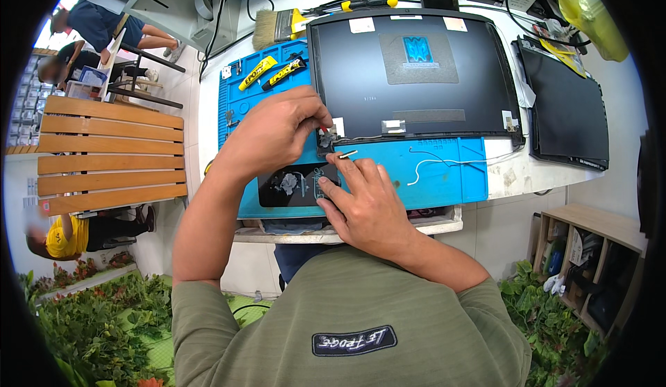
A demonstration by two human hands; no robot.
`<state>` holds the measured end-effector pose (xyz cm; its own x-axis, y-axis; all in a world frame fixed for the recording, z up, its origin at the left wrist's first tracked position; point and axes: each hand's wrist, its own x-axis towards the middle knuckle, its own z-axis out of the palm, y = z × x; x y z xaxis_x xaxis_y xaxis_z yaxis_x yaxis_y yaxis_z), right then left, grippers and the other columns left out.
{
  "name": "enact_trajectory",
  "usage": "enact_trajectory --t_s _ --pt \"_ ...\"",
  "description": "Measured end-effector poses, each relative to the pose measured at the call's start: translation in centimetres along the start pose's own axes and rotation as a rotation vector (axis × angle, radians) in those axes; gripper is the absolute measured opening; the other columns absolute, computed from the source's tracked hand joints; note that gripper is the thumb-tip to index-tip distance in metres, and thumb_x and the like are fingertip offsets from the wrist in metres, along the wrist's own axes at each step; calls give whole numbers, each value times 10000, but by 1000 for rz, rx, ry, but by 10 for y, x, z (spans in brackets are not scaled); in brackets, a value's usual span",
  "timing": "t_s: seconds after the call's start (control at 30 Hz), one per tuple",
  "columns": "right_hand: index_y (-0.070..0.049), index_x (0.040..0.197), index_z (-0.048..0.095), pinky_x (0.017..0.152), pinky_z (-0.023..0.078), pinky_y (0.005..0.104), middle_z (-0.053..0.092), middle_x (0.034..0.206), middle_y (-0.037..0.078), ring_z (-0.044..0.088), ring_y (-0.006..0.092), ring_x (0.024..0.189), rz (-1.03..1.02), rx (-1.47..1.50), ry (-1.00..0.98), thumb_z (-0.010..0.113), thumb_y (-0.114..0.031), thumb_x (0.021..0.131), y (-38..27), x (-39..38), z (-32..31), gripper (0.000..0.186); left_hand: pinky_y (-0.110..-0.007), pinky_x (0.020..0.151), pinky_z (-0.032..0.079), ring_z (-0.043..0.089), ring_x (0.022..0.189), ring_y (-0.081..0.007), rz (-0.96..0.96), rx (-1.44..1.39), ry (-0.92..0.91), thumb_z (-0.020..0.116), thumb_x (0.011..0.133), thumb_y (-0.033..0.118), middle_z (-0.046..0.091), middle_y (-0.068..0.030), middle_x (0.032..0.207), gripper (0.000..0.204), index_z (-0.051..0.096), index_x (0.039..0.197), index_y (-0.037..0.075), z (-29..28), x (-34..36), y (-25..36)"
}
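Note:
A black laptop lid panel [479,74] lies on a blue work mat [451,179]. My left hand [281,130] is closed in a pinch at its lower left corner. A small reddish bit shows at the fingertips; the rest of what they hold is hidden. Grey putty-like material [326,139] sits at that corner. My right hand [368,203] has its fingers spread, the foremost touching near the corner. Beside them a small metallic piece [348,154] sticks out. Partly under this hand lies a dark glossy plate [270,191] bearing grey smears.
Yellow and black glue tubes [258,72] lie on the mat, below a wide brush [274,27]. A yellow-black screwdriver [371,2] rests behind the panel. White cable [433,163] curls at right, near a black laptop part [565,113]. People are near a wooden bench [111,154].

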<state>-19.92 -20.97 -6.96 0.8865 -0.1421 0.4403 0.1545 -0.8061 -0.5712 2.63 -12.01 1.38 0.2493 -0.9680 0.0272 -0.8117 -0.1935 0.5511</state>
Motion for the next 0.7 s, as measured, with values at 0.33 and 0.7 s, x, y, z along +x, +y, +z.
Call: enact_trajectory --t_s 0.33,0.7 --pt "46 1235 815 946 516 468 661 1511 232 621 361 1209 -1 7 -3 877 -198 947 1 0 2 382 -443 835 594 756 975 -365 15 42 -27 743 965 -85 754 -130 1047 135 785 1039 20 3 6 0" --pt "45 1236 819 953 516 473 657 1516 233 616 365 1210 -5 9 -7 874 -200 951 1 0 1 380 -395 815 584 756 943 -299 22 -85 61 750 976 -100 768 -112 1034 155 798 1063 19 -1 0 -2"
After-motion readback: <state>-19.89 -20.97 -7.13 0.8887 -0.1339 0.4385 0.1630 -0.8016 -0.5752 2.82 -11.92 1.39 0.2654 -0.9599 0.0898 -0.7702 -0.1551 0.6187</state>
